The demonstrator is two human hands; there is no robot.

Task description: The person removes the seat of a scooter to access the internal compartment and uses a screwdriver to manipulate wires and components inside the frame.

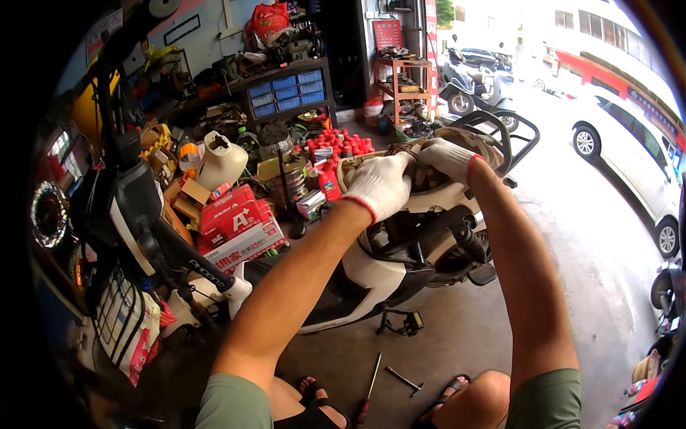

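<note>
Scooter, white and black, sits around the middle of the frame with its tail reaching right of center. Both gloved hands are up on the rear body: left hand has its fingers curled in over the opening, right hand is bent over right beside it, near the black rear rack. Honestly can't tell what either one's gripping, gloves hide it. Screwdriver and a T-shaped tool lie on the floor, bottom center. Red box at left.
</note>
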